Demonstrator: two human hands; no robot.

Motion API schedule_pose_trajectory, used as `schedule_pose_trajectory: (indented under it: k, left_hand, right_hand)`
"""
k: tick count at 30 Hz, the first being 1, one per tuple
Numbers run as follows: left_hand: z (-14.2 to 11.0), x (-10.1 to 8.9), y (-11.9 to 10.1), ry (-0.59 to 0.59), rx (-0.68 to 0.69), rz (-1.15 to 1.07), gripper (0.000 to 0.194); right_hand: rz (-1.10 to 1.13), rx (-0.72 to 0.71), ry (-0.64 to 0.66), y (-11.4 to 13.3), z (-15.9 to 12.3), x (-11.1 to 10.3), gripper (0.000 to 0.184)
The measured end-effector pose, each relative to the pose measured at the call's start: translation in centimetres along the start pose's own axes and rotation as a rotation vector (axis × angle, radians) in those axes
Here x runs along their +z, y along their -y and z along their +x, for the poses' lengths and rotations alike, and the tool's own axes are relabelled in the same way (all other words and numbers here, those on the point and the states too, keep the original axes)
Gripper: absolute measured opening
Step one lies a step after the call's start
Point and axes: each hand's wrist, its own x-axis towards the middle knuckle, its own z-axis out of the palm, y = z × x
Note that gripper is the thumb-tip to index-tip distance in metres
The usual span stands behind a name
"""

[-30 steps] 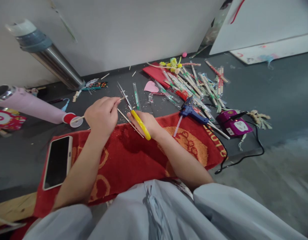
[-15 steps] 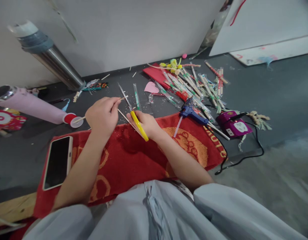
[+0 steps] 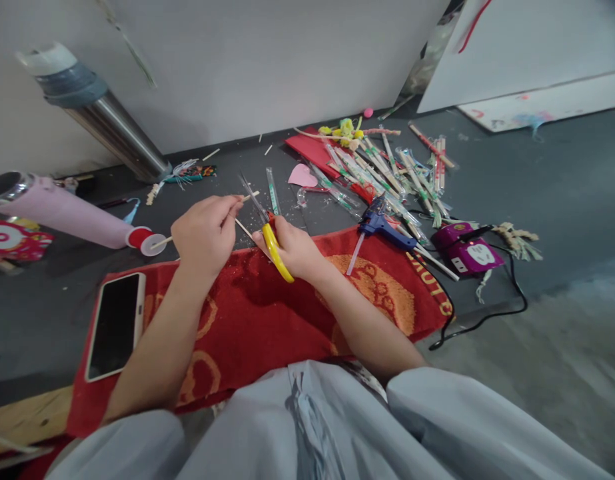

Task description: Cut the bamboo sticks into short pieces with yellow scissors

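Note:
My left hand (image 3: 207, 230) is closed in a pinch on a thin wooden stick (image 3: 246, 197) whose tip pokes out to the right. My right hand (image 3: 292, 245) grips yellow-handled scissors (image 3: 273, 244), blades pointing up and left, close to the stick's tip. Both hands hover over the far edge of a red patterned towel (image 3: 267, 313) spread across my lap and the dark floor. Another thin stick (image 3: 244, 231) lies between the hands.
A phone (image 3: 114, 323) lies on the towel's left end. A blue glue gun (image 3: 382, 223), a purple power socket (image 3: 467, 253) with black cable, and a heap of wrapped sticks (image 3: 387, 170) lie to the right. A pink tube (image 3: 62, 210) and metal cylinder (image 3: 107, 127) lie at left.
The scissor blades have come together and my right hand has shifted slightly left toward the stick's tip. My left hand stays almost still.

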Motion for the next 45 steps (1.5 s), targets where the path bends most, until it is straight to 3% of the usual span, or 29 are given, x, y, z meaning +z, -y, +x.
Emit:
schedule_pose_trajectory:
  k: [7,12,30,40,45]
  left_hand:
    - [-0.2,0.2,0.6,-0.021,0.048,0.044,0.025]
    - [0.0,0.3,1.2,-0.032,0.006,0.057,0.025]
    - [-0.3,-0.3,0.3,0.012,0.056,0.189,0.031]
    - [-0.1,0.4,2.1,0.02,-0.025,0.093,0.032]
    - [-0.1,0.3,2.0,0.024,0.0,0.114,0.033]
  right_hand:
    - [0.007,0.058,0.078,0.4,0.0,-0.4,0.049]
    - [0.075,0.055,0.124,0.7,-0.1,-0.4,0.054]
    - [0.208,0.003,0.137,-0.8,0.4,0.2,0.054]
    - [0.115,0.017,0.14,-0.6,0.6,0.9,0.057]
    - [0.134,0.039,0.125,-0.8,0.5,1.1,0.058]
